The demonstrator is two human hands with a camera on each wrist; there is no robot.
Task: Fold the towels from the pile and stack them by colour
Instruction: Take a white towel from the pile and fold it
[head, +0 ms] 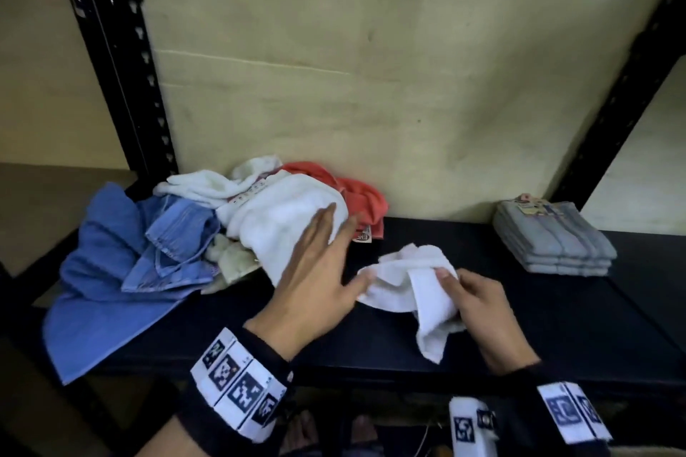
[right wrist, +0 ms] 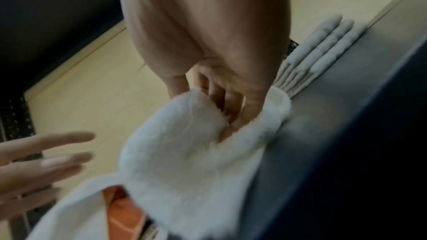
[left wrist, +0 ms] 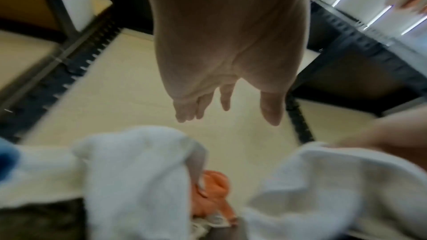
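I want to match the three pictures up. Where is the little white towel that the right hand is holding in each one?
Head: small white towel lies low and right of centre, held by the right hand.
Left wrist: bottom right.
Right wrist: centre and lower half.
Shared landmark: the orange towel in the pile.

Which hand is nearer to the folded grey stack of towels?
Right. The right hand holds the small white towel, just left of the grey stack. The left hand is farther left, by the pile.
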